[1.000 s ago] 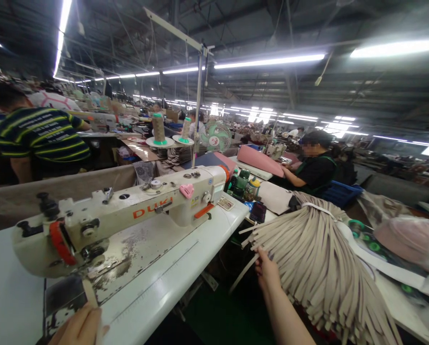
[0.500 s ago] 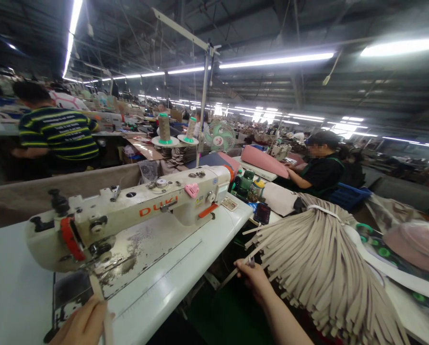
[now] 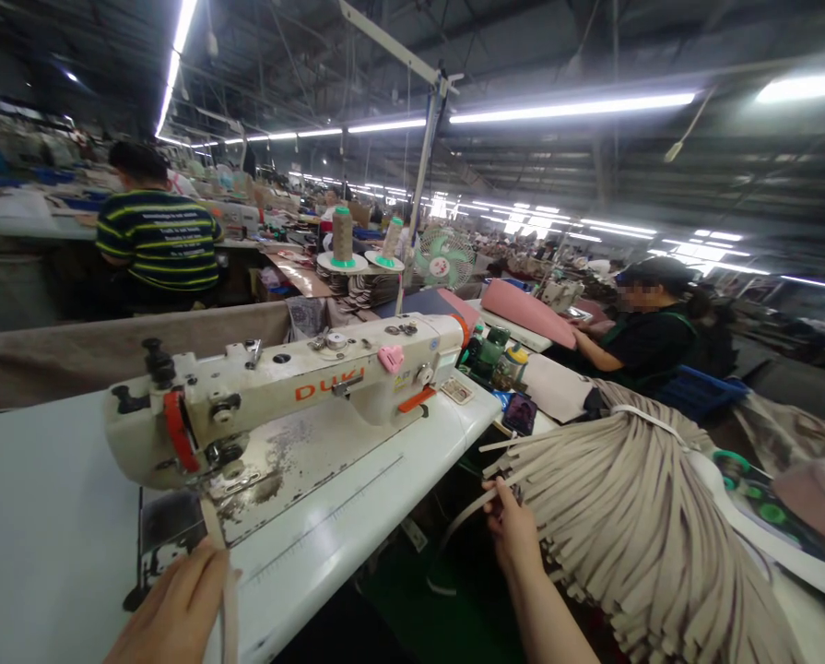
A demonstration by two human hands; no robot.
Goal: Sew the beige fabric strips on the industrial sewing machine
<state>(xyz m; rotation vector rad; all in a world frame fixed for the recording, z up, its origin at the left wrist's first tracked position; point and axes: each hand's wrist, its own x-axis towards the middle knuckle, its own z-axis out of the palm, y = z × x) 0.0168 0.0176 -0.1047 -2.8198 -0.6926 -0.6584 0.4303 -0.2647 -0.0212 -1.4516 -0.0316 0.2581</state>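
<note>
My left hand [image 3: 181,599] is closed on a narrow beige fabric strip [image 3: 213,524] in front of the sewing machine [image 3: 335,373]. That strip runs from near the presser foot down past my fingers toward the table's front. Over at the right, my right hand [image 3: 515,530] pinches another beige strip [image 3: 462,521], whose free end curves down to the left, off the table edge. Just beside these fingers lies a thick bundle of beige strips [image 3: 633,498], tied with a white band [image 3: 651,422]. A small dark or metallic thing by my right fingers is too unclear to name.
Thread cones [image 3: 342,238] stand behind the machine, beside a thread-stand pole [image 3: 420,184]. Bottles [image 3: 509,364] and a dark phone-like object [image 3: 520,413] lie beyond the table's right end. A co-worker [image 3: 654,323] handles a pink panel [image 3: 526,314]; another person [image 3: 156,231] sits at the left.
The view has turned left, so the scene sits further right. My right hand has moved closer to the bundle's edge, and its strip now droops in a longer curve. My left hand keeps its hold.
</note>
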